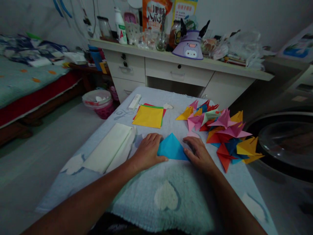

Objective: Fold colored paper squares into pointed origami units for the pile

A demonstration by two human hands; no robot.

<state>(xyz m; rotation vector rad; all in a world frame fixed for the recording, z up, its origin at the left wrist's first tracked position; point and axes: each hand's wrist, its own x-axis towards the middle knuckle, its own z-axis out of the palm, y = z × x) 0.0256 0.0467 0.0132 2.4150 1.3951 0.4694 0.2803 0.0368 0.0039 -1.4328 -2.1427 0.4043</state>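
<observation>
Blue paper (172, 148) lies folded; a pink bin (104, 111) holds white scraps (98, 99).

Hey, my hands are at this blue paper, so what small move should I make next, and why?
I'd probably steady the blue paper with your left hand and run your right hand along the near edge. It looks folded into a triangle pointing away from you, with a hand at each side corner, so that edge seems easy to smooth.

Dim, cool light, soft shadows, wide-angle stretching toward edges
</observation>
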